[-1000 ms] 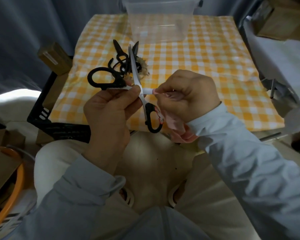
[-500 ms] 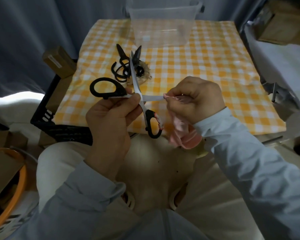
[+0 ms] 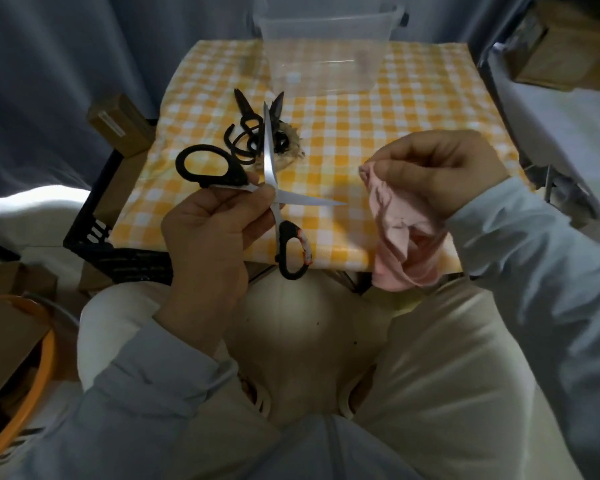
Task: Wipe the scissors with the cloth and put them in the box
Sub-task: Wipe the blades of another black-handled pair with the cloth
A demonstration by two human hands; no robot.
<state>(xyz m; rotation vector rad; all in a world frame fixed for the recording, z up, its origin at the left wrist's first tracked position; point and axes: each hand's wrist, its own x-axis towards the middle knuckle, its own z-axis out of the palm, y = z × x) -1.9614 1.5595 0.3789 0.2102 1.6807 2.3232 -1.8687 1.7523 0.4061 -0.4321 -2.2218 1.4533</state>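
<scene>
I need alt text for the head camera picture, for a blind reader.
A person's left hand holds open black-handled scissors at the pivot, while the right hand grips a pink cloth beside the blade tip, not touching it. Behind, on a checked table, lie other scissors and a clear box.

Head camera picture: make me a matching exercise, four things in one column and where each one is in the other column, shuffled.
Things:
1. silver scissors
2. pink cloth
3. clear box
4. black scissors

Places:
A. lying on the checked tablecloth, untouched
B. gripped in the right hand
C. standing at the far end of the checked tablecloth
D. held with blades spread in the left hand

Pairs: 1-D, 2-B, 3-C, 4-A
</scene>
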